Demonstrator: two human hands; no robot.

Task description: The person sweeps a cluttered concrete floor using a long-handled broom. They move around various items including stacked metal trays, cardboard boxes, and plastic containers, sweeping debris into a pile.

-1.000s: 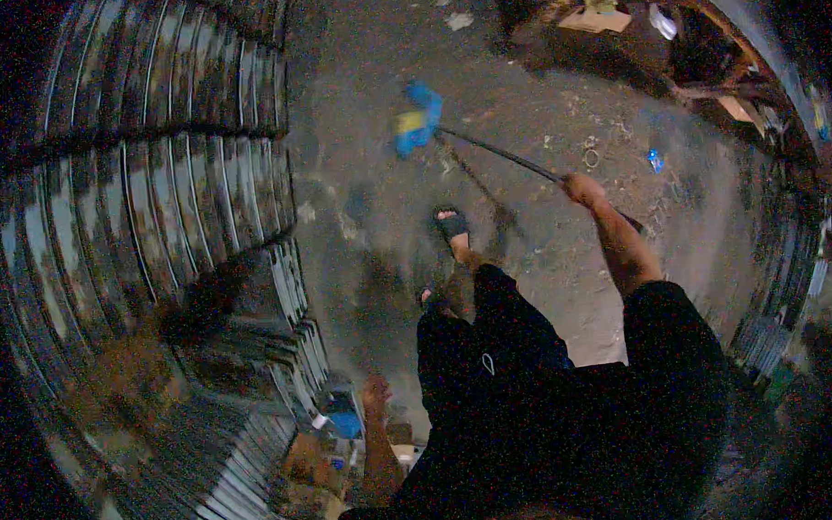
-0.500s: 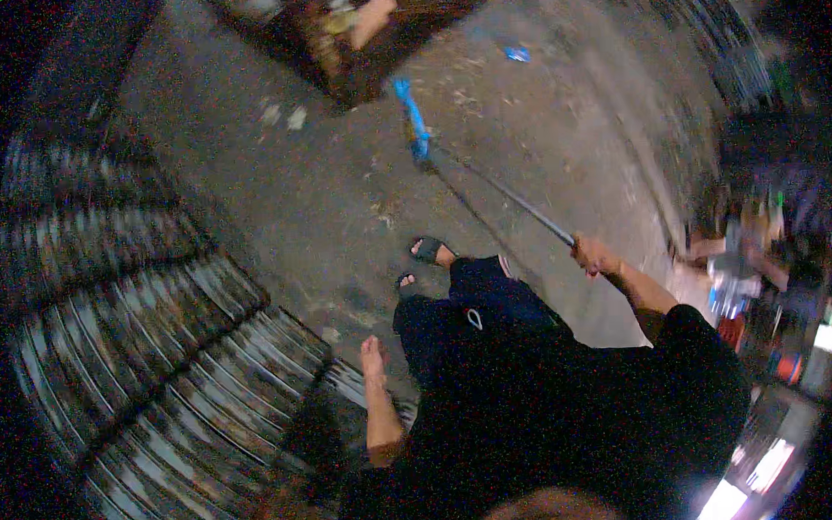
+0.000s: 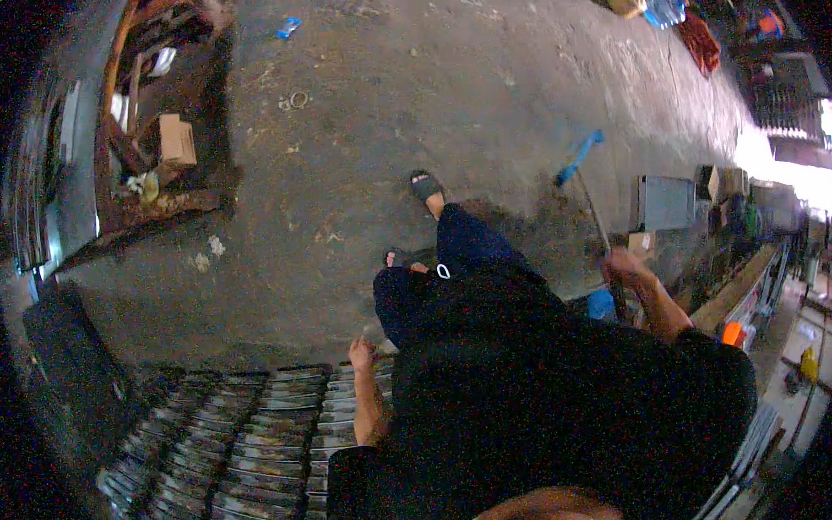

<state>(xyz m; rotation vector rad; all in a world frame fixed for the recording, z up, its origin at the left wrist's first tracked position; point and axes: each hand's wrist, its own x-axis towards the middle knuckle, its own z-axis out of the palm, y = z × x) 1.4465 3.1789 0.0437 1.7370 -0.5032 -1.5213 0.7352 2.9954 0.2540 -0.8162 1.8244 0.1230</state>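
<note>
Room, head view: dim, with a bare, stained floor (image 3: 484,102) and bright light at the far right.
Stick: a thin stick (image 3: 593,208) with a blue head (image 3: 579,158) at its far end, to the right of the feet; whether the head touches the floor I cannot tell.
Right hand: the right hand (image 3: 627,266) is closed around the stick's near end.
Left hand: the left hand (image 3: 361,354) has its fingers curled, near the strips; whether it grips anything I cannot tell.
Right side: a grey panel (image 3: 667,203) stands just right of the stick, a blue object (image 3: 601,306) near the right hand.
Far right: a clear bottle (image 3: 666,10) beside a reddish bag (image 3: 699,44).
Left side: a wooden frame (image 3: 162,205) blocks part of the floor, a brown box (image 3: 177,140) within it.
Near left: rows of metal strips (image 3: 258,467).
Far left: a blue wrapper (image 3: 289,28) and a ring (image 3: 298,100) on the floor.
</note>
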